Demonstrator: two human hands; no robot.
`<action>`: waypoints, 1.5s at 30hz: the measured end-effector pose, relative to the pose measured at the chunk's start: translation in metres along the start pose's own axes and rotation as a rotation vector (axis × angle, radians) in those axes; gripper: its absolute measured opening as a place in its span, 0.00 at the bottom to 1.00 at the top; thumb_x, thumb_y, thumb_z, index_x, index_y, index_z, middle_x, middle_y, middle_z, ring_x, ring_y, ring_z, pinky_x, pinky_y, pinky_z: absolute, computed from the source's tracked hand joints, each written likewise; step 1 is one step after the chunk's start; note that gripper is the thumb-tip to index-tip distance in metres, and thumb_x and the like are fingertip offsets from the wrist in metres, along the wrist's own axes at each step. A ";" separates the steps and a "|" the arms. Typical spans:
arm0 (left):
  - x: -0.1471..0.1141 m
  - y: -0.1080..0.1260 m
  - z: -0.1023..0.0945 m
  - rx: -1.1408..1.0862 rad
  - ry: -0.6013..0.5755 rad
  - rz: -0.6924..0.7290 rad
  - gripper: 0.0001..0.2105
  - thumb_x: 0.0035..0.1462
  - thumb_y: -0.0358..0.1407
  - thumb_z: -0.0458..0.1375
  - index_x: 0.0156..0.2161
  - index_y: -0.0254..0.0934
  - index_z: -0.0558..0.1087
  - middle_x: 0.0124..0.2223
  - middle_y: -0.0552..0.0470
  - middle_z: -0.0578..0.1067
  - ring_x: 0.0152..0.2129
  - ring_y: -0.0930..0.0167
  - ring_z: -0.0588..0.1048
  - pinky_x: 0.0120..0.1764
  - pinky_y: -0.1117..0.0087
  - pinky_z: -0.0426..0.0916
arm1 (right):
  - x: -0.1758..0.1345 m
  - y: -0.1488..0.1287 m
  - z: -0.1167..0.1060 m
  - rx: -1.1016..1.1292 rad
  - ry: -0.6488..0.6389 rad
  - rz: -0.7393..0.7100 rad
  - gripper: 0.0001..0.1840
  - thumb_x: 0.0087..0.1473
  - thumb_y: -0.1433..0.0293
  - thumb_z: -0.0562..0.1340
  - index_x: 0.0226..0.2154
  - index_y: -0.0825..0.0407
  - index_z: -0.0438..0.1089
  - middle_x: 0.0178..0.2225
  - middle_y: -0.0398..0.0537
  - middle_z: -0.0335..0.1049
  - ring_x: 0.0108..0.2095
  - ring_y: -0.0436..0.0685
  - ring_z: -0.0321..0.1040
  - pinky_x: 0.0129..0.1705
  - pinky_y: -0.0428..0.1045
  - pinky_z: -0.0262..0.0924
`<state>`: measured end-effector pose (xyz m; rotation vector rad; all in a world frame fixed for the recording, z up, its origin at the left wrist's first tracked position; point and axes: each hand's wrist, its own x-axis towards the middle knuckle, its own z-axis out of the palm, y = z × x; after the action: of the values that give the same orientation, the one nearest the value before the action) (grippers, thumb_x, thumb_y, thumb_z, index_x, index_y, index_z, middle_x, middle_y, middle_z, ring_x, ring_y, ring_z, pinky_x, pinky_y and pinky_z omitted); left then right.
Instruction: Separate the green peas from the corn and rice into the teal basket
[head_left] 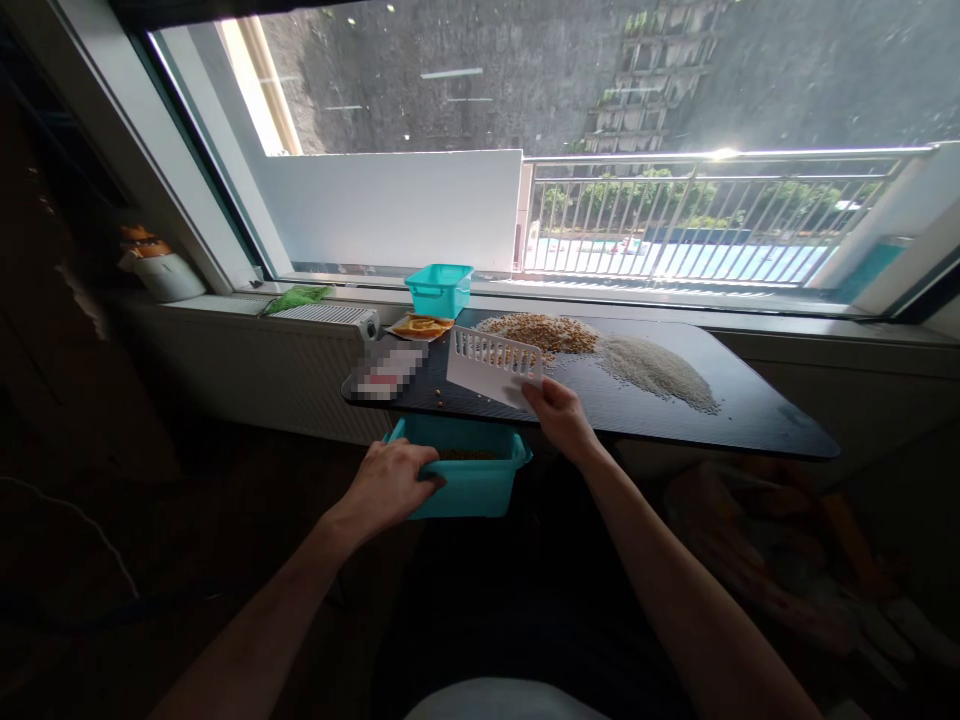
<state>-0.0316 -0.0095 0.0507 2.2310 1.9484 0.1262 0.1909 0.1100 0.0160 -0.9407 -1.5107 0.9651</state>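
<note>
My left hand (397, 475) grips the near left rim of a teal plastic bin (469, 492), held just below the table's front edge. Some brownish grain lies in the bin's shadowed bottom. Between the thumb and fingers of my right hand (559, 412) is a white slotted plastic scraper (484, 375), tilted above the tabletop with its row of slots upward. Behind it a pile of corn kernels (544, 332) is spread on the table, partly hidden by the scraper. Beside that, to the right, lies a heap of white rice (656, 370). A few stray kernels rest near the front edge.
The dark table (750, 410) stands against the window. At its back left are a second teal bin (440, 290), an orange packet (421, 327) and a blurred-out flat item (386, 372). A radiator (277, 355), green cloth (300, 298) and white pot (166, 275) are farther left.
</note>
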 end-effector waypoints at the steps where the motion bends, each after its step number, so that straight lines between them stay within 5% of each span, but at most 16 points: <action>1: -0.001 -0.004 -0.001 0.005 -0.002 -0.006 0.08 0.58 0.39 0.57 0.34 0.41 0.77 0.35 0.49 0.79 0.39 0.62 0.76 0.44 0.64 0.65 | 0.007 0.003 0.008 -0.001 -0.021 -0.009 0.27 0.47 0.47 0.64 0.37 0.52 0.78 0.32 0.46 0.78 0.34 0.56 0.72 0.39 0.52 0.66; 6: -0.004 -0.022 -0.007 0.027 -0.012 -0.024 0.08 0.58 0.38 0.56 0.35 0.41 0.77 0.36 0.49 0.80 0.39 0.63 0.76 0.44 0.64 0.65 | 0.019 0.003 0.027 -0.040 -0.141 -0.024 0.20 0.47 0.52 0.66 0.25 0.52 0.76 0.21 0.40 0.69 0.26 0.52 0.66 0.33 0.49 0.63; 12: -0.008 -0.028 -0.010 0.046 -0.017 -0.050 0.09 0.58 0.39 0.55 0.35 0.41 0.78 0.34 0.50 0.79 0.38 0.62 0.76 0.43 0.64 0.65 | -0.006 -0.009 0.008 -0.045 -0.204 -0.004 0.20 0.46 0.52 0.66 0.30 0.52 0.78 0.27 0.42 0.76 0.30 0.54 0.70 0.36 0.51 0.66; 17: -0.006 -0.018 -0.006 0.029 -0.026 -0.021 0.08 0.58 0.39 0.57 0.37 0.41 0.78 0.36 0.49 0.79 0.39 0.61 0.76 0.44 0.63 0.65 | -0.008 -0.008 -0.036 -0.047 0.014 0.002 0.25 0.47 0.49 0.65 0.38 0.51 0.78 0.35 0.46 0.79 0.36 0.57 0.74 0.44 0.53 0.67; 24: 0.002 0.008 -0.005 -0.014 -0.044 0.054 0.08 0.58 0.39 0.58 0.38 0.41 0.78 0.37 0.49 0.79 0.39 0.61 0.76 0.45 0.63 0.66 | 0.026 0.005 -0.078 -0.087 0.243 0.033 0.27 0.41 0.47 0.67 0.33 0.53 0.76 0.29 0.47 0.77 0.31 0.56 0.74 0.37 0.53 0.67; 33: 0.008 0.019 -0.005 -0.038 -0.047 0.093 0.07 0.58 0.37 0.58 0.37 0.41 0.79 0.36 0.50 0.78 0.39 0.62 0.76 0.43 0.65 0.66 | 0.039 0.012 -0.063 -0.067 0.203 0.060 0.28 0.38 0.45 0.66 0.31 0.52 0.75 0.28 0.47 0.76 0.28 0.55 0.72 0.32 0.51 0.66; 39: 0.009 0.021 -0.003 -0.048 -0.042 0.091 0.07 0.58 0.38 0.59 0.37 0.41 0.79 0.35 0.50 0.78 0.38 0.62 0.76 0.42 0.65 0.66 | 0.022 0.002 -0.060 -0.110 0.205 0.012 0.28 0.43 0.45 0.64 0.35 0.52 0.75 0.30 0.47 0.76 0.31 0.55 0.72 0.34 0.51 0.66; 45: 0.007 0.019 0.003 -0.033 -0.048 0.079 0.07 0.58 0.38 0.58 0.37 0.41 0.79 0.36 0.50 0.79 0.38 0.63 0.77 0.42 0.66 0.65 | -0.023 0.002 -0.007 -0.212 0.098 -0.076 0.26 0.56 0.51 0.55 0.39 0.53 0.76 0.30 0.46 0.77 0.30 0.55 0.71 0.33 0.48 0.65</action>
<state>-0.0114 -0.0052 0.0509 2.2689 1.8222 0.1132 0.2012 0.0903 0.0066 -1.0572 -1.5746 0.7046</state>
